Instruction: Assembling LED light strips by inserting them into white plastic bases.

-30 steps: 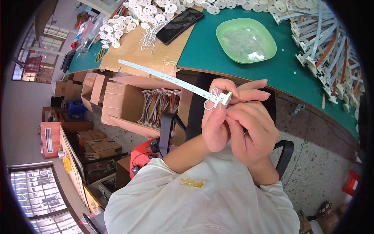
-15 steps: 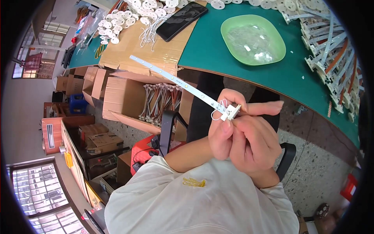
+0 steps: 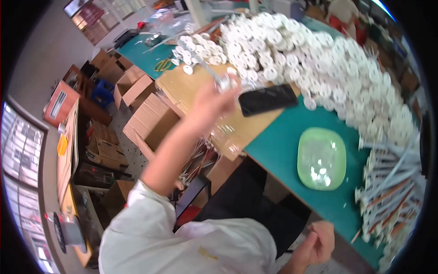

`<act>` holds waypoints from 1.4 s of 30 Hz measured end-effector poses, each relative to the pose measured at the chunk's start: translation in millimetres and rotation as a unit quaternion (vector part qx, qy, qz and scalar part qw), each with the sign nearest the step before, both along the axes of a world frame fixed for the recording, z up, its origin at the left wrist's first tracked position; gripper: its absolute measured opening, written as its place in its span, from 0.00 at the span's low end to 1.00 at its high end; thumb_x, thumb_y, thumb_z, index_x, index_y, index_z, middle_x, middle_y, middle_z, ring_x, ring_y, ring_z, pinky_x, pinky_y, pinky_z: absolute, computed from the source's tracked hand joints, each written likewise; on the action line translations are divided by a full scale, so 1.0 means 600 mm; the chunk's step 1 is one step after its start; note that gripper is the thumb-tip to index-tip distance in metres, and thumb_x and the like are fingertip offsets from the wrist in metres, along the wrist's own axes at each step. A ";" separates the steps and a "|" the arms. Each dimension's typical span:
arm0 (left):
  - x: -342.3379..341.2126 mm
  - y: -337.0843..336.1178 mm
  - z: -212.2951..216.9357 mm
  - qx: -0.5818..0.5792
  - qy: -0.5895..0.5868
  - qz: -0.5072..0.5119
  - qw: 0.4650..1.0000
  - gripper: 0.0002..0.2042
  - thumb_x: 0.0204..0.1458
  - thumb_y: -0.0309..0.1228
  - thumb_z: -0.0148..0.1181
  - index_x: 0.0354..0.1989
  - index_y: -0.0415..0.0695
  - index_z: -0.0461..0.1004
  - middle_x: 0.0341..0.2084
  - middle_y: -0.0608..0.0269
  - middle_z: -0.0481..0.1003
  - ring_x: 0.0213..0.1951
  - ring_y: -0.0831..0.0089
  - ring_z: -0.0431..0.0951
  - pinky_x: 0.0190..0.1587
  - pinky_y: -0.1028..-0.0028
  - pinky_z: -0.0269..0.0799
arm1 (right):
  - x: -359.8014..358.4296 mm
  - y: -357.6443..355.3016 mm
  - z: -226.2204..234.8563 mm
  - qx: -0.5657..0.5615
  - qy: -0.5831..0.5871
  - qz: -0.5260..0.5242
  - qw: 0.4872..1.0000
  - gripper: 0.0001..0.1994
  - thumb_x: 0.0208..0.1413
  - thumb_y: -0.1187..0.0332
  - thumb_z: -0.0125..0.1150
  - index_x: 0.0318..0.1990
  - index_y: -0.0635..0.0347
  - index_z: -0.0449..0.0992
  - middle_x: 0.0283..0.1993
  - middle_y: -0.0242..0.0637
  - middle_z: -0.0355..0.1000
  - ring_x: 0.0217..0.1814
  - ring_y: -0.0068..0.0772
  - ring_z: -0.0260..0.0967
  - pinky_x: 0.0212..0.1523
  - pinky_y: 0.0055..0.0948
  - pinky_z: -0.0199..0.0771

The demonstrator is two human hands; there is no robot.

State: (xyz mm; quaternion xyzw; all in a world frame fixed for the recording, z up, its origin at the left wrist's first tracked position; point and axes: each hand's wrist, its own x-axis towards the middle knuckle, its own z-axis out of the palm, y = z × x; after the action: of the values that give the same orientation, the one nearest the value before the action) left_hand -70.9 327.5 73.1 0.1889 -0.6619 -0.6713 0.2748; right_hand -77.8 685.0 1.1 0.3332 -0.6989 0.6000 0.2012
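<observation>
A green table (image 3: 278, 150) runs across the workroom, partly covered by a flat cardboard sheet (image 3: 255, 134). On its bare part stands a light green bowl (image 3: 302, 142) holding small, clear, shiny pieces. Below the table edge, an open cardboard box (image 3: 148, 114) contains a bundle of pale and orange-brown strips (image 3: 197, 160) (the left forearm hides part of it). Yellow embroidery (image 3: 207, 252) marks the white shirt (image 3: 150, 233), too blurred to read. The hands are well apart. The left hand (image 3: 213, 101), reaching over the cardboard sheet, has its fingers closed on the white end of a pale strip (image 3: 205, 66); the strip's long axis slants up and leftward, toward a heap of white discs (image 3: 273, 41). A black phone (image 3: 268, 99) lies just beside that hand. The right hand (image 3: 318, 243) is curled near the table's front edge; whether it holds anything, I cannot tell.
</observation>
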 end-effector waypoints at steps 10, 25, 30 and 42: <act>-0.035 -0.770 0.075 -0.316 -0.341 -0.085 0.881 0.11 0.47 0.28 0.60 0.18 0.51 0.64 0.13 0.74 0.56 0.15 0.80 0.57 0.16 0.72 0.52 | -0.048 0.048 -0.011 0.109 -0.080 -0.140 0.981 0.06 0.56 0.74 0.63 0.32 0.69 0.78 0.31 0.43 0.75 0.29 0.32 0.70 0.30 0.31 0.71; -0.183 -0.597 0.094 -0.835 -0.156 0.158 0.503 0.25 0.58 0.41 0.55 0.61 0.42 0.63 0.31 0.44 0.77 0.28 0.55 0.78 0.32 0.63 0.72 | -0.176 0.086 0.118 0.383 -0.015 -0.418 0.824 0.05 0.45 0.73 0.67 0.26 0.65 0.77 0.20 0.38 0.71 0.21 0.32 0.68 0.26 0.28 0.66; -0.069 -0.050 0.038 -0.496 -0.132 -0.017 0.858 0.11 0.52 0.31 0.60 0.41 0.38 0.76 0.24 0.60 0.77 0.26 0.72 0.75 0.29 0.70 0.70 | -0.183 0.060 0.094 0.399 -0.037 -0.420 0.815 0.07 0.46 0.70 0.67 0.25 0.66 0.77 0.16 0.37 0.70 0.18 0.29 0.67 0.24 0.27 0.65; 0.085 0.349 -0.161 -0.232 0.116 -0.270 0.928 0.10 0.45 0.21 0.65 0.37 0.36 0.76 0.28 0.55 0.78 0.24 0.70 0.78 0.27 0.75 0.72 | -0.074 0.048 0.049 0.326 0.076 -0.277 0.901 0.23 0.42 0.63 0.74 0.48 0.59 0.77 0.41 0.43 0.72 0.36 0.41 0.69 0.39 0.35 0.71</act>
State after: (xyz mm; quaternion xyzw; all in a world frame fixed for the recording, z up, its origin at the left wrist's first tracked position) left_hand -19.8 536.8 -23.6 -0.1445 -0.7886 -0.5653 0.1941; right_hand -122.4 713.7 30.3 0.2179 -0.9021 0.2316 0.2917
